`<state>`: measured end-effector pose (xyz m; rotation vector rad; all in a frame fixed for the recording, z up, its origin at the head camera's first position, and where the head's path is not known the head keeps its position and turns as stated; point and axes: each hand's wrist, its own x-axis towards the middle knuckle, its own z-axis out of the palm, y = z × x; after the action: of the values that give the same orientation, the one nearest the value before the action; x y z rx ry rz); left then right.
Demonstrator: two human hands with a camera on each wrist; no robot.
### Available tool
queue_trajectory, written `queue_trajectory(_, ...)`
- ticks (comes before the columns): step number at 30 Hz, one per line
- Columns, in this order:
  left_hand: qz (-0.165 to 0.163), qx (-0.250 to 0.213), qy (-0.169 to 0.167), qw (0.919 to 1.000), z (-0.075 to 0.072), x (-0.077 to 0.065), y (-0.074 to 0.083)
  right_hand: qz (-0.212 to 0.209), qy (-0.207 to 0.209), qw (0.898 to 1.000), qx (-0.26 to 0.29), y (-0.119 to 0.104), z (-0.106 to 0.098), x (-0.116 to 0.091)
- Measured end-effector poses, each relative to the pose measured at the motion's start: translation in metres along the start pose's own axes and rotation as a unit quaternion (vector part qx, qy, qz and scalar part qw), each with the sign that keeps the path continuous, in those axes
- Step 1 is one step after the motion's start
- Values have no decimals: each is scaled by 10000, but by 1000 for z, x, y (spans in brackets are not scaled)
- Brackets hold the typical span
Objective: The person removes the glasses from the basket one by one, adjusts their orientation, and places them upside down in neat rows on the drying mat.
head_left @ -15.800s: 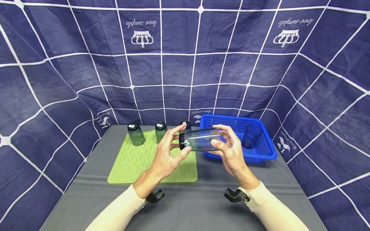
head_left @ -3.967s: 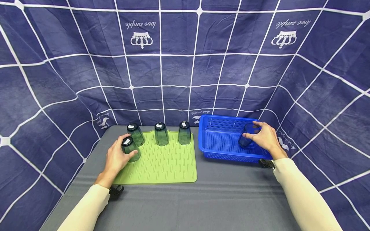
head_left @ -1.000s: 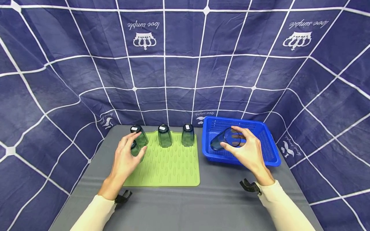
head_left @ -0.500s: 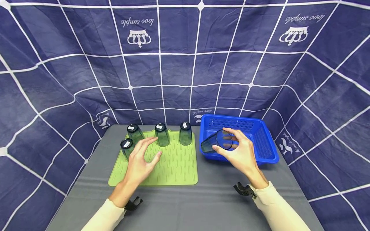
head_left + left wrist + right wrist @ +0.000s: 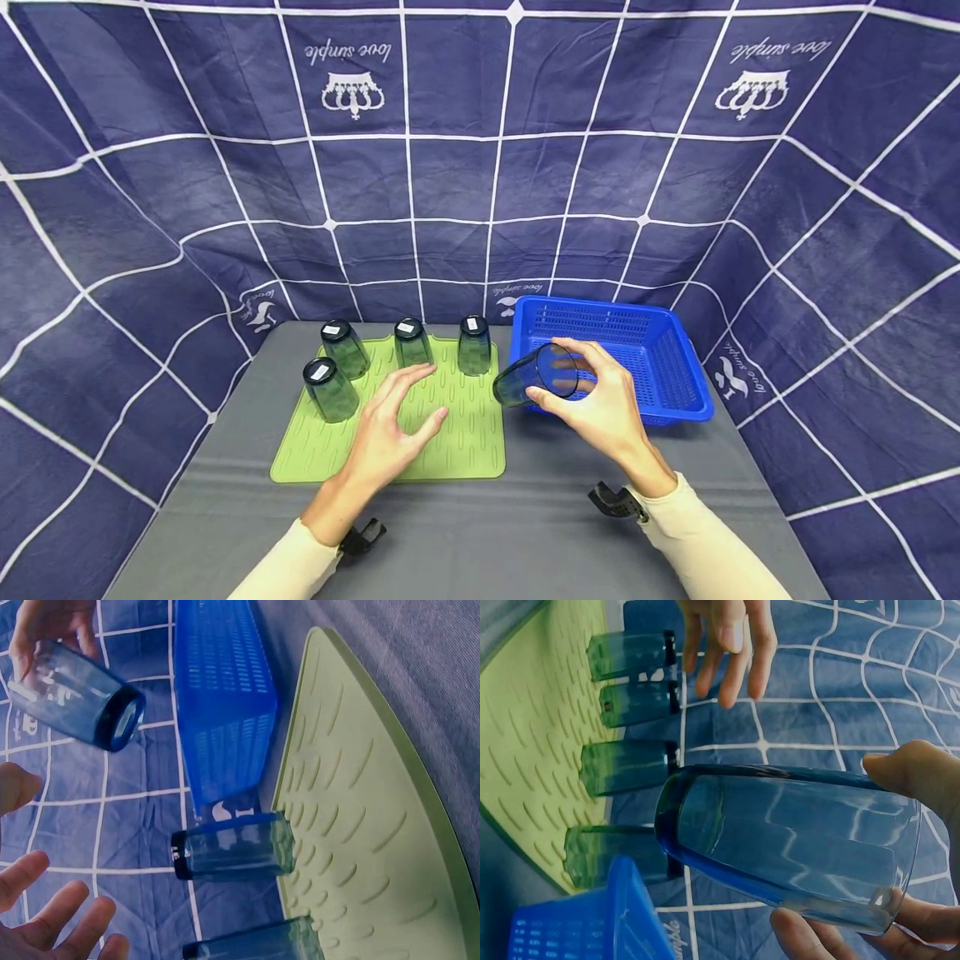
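My right hand (image 5: 600, 408) grips a bluish clear drinking glass (image 5: 517, 381) near its rim, thumb on one side and fingers on the other. The glass is tilted, base toward the left, in the air at the basket's left front. Its thick dark base (image 5: 671, 814) shows in the right wrist view. My left hand (image 5: 386, 433) is held above the green ribbed mat (image 5: 457, 450), thumb and fingers apart, holding nothing. Several glasses stand upside down on the mat: one at front left (image 5: 330, 390), and a back row with left (image 5: 345, 348), middle (image 5: 412, 342) and right (image 5: 474, 346) ones.
A blue perforated plastic basket (image 5: 675, 408) sits to the right of the mat on the grey tabletop (image 5: 540, 517). No glass shows inside it. A navy cloth (image 5: 450, 183) with white grid lines hangs behind and at both sides.
The right hand has lifted the glass out of the basket and carried it left. The left hand has let go of the front-left glass and moved right, toward the mat's middle.
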<state>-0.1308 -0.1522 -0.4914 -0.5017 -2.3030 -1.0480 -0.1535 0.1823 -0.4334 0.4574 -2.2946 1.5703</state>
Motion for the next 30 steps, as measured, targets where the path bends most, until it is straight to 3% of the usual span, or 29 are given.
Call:
queue_trajectory(7, 135, -137, -191, 9996, 3, 1, 6, -91, -56, 9999, 125, -10, 9, 0)
queue_trajectory(20, -109, -498, -540, 9972, 9, 1, 22, -121, -149, 9978, 636, -23, 19, -4)
queue_trajectory(30, -128, -855, -651, 9941, 9, 5, 24, -9, -179, 9948, 998, -27, 26, -10)
